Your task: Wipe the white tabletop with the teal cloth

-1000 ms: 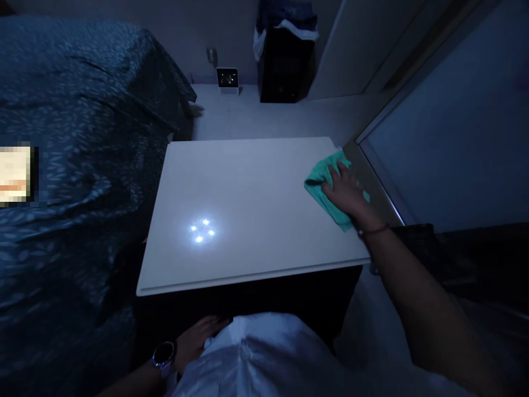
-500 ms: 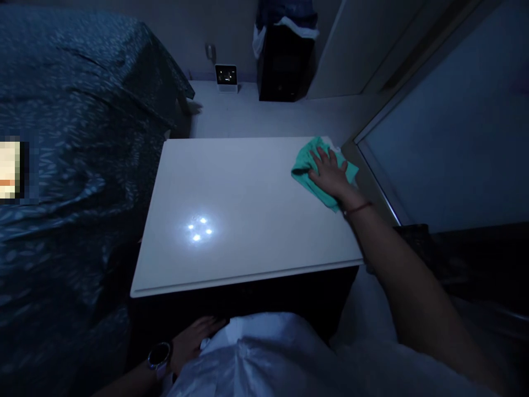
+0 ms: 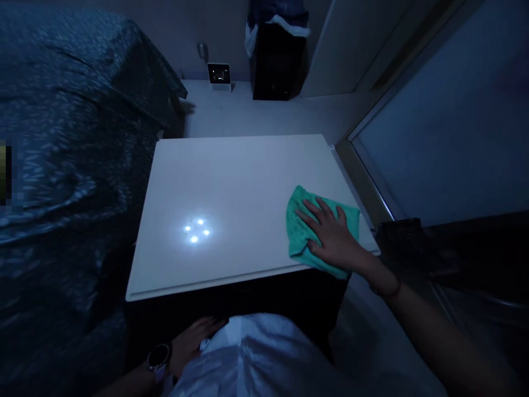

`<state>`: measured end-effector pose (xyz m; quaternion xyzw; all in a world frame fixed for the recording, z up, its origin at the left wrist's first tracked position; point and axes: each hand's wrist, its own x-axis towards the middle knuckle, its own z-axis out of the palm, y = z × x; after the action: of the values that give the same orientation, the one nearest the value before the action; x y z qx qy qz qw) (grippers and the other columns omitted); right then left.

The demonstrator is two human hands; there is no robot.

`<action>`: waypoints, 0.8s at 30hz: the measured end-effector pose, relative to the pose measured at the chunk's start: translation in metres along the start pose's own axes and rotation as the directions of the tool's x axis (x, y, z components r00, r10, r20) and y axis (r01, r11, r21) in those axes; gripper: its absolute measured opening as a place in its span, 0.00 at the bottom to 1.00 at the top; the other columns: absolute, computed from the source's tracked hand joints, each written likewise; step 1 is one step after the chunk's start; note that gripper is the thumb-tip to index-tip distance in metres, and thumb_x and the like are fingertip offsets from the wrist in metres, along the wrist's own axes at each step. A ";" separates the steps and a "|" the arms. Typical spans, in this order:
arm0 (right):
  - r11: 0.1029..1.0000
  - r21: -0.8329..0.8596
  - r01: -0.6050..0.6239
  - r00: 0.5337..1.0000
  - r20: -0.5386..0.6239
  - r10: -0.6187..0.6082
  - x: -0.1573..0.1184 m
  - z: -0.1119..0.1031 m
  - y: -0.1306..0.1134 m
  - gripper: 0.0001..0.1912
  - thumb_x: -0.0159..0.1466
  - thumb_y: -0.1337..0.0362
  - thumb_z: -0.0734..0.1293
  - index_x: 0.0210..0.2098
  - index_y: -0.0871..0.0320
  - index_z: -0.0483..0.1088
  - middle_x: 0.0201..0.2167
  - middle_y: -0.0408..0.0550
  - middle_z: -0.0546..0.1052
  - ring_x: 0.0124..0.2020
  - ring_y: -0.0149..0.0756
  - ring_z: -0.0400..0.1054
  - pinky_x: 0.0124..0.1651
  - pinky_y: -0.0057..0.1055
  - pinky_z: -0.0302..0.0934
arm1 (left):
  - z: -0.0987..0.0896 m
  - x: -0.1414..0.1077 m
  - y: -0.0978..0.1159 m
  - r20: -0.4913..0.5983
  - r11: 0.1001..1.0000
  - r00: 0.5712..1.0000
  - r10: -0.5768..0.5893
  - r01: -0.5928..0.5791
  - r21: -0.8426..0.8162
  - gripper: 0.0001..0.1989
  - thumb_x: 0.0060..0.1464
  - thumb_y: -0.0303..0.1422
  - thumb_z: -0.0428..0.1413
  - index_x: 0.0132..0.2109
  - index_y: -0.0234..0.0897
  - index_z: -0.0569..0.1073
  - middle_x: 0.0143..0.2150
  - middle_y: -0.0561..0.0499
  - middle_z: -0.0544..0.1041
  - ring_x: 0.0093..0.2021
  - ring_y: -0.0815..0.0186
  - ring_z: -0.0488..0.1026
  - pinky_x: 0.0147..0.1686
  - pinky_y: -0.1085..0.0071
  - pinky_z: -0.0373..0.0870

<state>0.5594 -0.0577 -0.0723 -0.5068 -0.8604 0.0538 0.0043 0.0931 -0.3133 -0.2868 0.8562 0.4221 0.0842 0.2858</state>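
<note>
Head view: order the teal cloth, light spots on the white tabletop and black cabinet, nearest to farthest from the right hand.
From the right hand:
1. Teal cloth: directly under the palm, touching.
2. Light spots: on the white tabletop, left of the hand.
3. Black cabinet: against the far wall, beyond the tabletop.

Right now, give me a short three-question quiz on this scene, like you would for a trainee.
1. True or false: the teal cloth lies on the white tabletop under the right hand.
2. What is on the wrist of the left hand? A) a round-faced watch B) a red cord C) nothing
3. Fill in the blank: seen from the head camera, the patterned bedspread lies to the ___ of the tabletop.

Key: 1 true; 2 A; 3 left.
</note>
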 end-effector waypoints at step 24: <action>0.988 0.058 0.140 0.989 0.044 -0.143 0.107 -0.015 -0.022 0.44 0.73 0.54 0.65 0.85 0.53 0.55 0.88 0.62 0.46 0.87 0.77 0.36 0.74 0.90 0.37 | -0.003 0.001 0.004 0.046 0.996 0.998 -0.039 0.042 -0.073 0.46 0.75 0.66 0.32 0.72 0.49 0.81 0.61 0.44 0.86 0.59 0.49 0.88 0.65 0.62 0.82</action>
<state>0.4891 0.0266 -0.0607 -0.4428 -0.8922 0.0889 0.0013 0.0954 -0.3131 -0.2826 0.8379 0.4295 0.0748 0.3284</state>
